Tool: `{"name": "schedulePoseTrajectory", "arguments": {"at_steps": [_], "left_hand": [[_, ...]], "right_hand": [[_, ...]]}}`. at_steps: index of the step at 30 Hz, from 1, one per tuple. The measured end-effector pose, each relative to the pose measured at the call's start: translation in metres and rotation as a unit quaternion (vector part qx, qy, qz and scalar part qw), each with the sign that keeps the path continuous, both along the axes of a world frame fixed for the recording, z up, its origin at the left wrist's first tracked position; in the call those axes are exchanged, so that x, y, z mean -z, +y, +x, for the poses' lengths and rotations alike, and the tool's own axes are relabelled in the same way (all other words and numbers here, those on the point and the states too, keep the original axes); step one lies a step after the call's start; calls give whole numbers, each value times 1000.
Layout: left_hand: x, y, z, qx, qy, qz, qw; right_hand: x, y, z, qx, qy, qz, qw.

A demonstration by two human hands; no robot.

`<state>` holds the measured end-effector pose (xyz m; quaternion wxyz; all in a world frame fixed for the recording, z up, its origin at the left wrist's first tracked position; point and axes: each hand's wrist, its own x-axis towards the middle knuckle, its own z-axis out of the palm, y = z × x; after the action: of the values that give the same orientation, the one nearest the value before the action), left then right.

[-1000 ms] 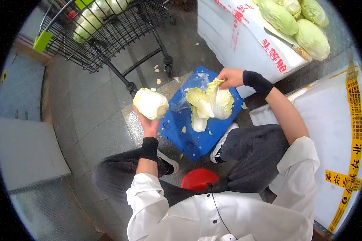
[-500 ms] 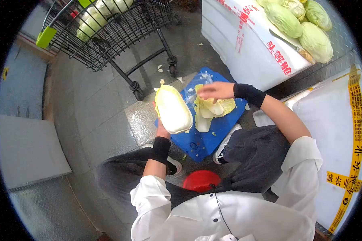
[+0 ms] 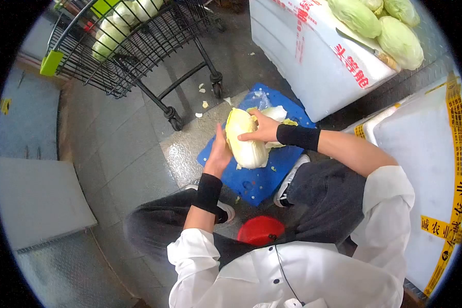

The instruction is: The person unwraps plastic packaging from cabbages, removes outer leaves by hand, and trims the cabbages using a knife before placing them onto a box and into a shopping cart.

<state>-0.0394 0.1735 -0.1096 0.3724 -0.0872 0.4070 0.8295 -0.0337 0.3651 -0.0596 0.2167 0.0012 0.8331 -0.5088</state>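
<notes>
A pale yellow-white napa cabbage point(image 3: 246, 146) is held between my two hands above a blue board point(image 3: 251, 187). My left hand point(image 3: 219, 154) supports it along its left side, thumb pointing up; the other fingers are partly hidden behind the cabbage. Across the upper right side of the cabbage, my right hand point(image 3: 263, 127) grips with thumb and fingers apart around it. Loose cabbage leaves point(image 3: 276, 114) lie on the board behind and under my right hand, partly covered by it. A piece of clear plastic point(image 3: 262, 97) rests near the board's far end.
A black wire shopping cart point(image 3: 154, 56) with wrapped cabbages point(image 3: 110, 38) stands at the upper left. On a white foam box point(image 3: 287, 61) at the upper right lie several green cabbages point(image 3: 400, 43) and a knife point(image 3: 357, 40). A red stool or basin point(image 3: 261, 230) sits between my legs.
My right hand has moved from the loose leaves onto the cabbage. The cabbage has shifted right, over the board, and my left hand has moved with it to its side.
</notes>
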Motion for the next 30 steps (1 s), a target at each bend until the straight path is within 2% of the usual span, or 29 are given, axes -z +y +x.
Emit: {"name": "schedulePoseTrajectory", "arguments": {"at_steps": [2, 4, 6, 8, 9, 11, 14, 19, 23, 26, 29, 30], "left_hand": [[-2, 3, 0, 48, 44, 41, 997], [9, 12, 5, 59, 95, -67, 991], [16, 14, 8, 55, 127, -163, 977], [19, 8, 6, 26, 50, -76, 996], [6, 6, 7, -3, 9, -15, 1000], [-6, 3, 6, -49, -54, 109, 991], [-23, 5, 10, -108, -40, 126, 985], [-13, 1, 1, -110, -48, 196, 973], [-17, -1, 2, -61, -29, 259, 964], [-53, 4, 2, -27, -14, 227, 973], [-52, 9, 2, 9, -2, 139, 990], [-50, 13, 0, 23, 12, 119, 993]], "right_hand": [[-4, 1, 0, 16, -67, 37, 997], [-7, 0, -3, 42, -120, 71, 989], [-4, 8, -8, 48, -144, -4, 988], [-8, 16, -12, 33, -177, -115, 977], [-24, 13, -11, 32, -167, -102, 980], [-11, 15, -20, -2, -89, -101, 991], [-13, 12, -25, 10, -26, -139, 990], [-33, 8, -25, 5, 19, -135, 991], [-53, 5, -20, -29, 140, 7, 990], [-73, 0, -11, -48, 282, 83, 954], [-71, 2, -15, -30, 455, 201, 867], [-72, 5, -16, -33, 377, 152, 913]]}}
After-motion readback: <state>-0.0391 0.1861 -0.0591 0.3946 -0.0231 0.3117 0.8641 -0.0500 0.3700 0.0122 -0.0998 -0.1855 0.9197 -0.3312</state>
